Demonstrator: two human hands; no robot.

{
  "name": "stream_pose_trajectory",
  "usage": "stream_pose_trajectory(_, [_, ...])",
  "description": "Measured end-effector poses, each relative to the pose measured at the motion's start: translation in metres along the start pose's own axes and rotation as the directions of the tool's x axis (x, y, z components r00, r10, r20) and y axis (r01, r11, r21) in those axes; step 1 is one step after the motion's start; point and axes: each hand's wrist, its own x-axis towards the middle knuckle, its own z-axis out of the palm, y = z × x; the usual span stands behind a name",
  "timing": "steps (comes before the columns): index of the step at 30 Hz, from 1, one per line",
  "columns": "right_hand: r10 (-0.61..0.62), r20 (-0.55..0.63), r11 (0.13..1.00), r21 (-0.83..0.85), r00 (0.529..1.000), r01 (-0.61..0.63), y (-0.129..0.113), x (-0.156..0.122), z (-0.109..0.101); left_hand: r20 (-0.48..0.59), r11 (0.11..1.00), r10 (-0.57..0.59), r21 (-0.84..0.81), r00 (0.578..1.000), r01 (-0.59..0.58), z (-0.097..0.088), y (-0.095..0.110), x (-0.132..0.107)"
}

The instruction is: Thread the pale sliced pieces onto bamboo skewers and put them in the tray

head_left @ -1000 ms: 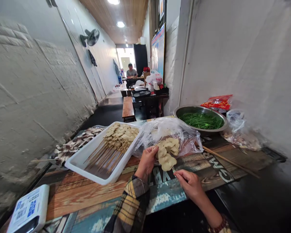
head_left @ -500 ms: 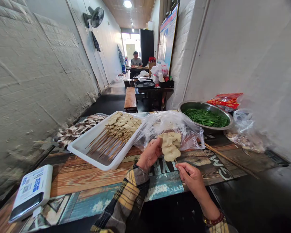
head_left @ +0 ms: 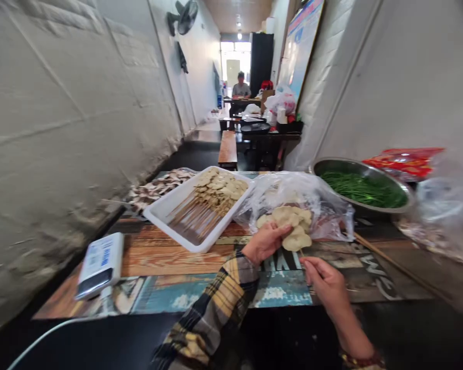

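pale slices (head_left: 295, 236) stacked on a skewer (head_left: 301, 253), held just above the tabletop (head_left: 165, 259), in front of the clear plastic bag (head_left: 293, 195). left hand (head_left: 265, 242) closed on the stack from its left side, thumb touching the slices. right hand (head_left: 326, 280) just below them, fingers pinched on the skewer's lower end. white tray (head_left: 170, 218) of finished skewers to the left, mushrooms (head_left: 156, 187) behind it. metal bowl (head_left: 332, 167) of greens at the right. white device (head_left: 99, 262) near the left edge.
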Motion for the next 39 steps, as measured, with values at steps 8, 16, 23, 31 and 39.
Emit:
stream_pose_trajectory(8, [-0.073,-0.002,0.991,-0.115,0.997,0.073,-0.017,0.003,0.007,-0.157,0.996,0.093,0.007,0.983,-0.093,-0.002,0.006,0.007])
stream_pose_trajectory(16, [-0.098,-0.053,0.99,-0.112,0.994,0.091,-0.021,0.002,0.007,-0.087,1.0,-0.015,0.02,0.996,0.017,0.003,0.007,0.002])
stream_pose_trajectory(23, [-0.09,-0.062,0.986,-0.145,0.994,0.08,-0.018,0.0,0.009,-0.126,0.994,-0.093,0.049,0.988,0.1,0.0,0.001,0.0])
stream_pose_trajectory(31, [-0.095,-0.058,0.981,-0.176,0.994,0.084,-0.01,-0.002,0.007,-0.127,0.992,-0.052,0.106,0.99,0.066,0.001,-0.005,-0.003])
stream_pose_trajectory(39, [-0.076,-0.065,0.981,-0.184,0.995,0.063,-0.002,-0.003,0.007,-0.094,0.992,-0.024,0.122,0.995,0.035,-0.001,-0.01,-0.003])
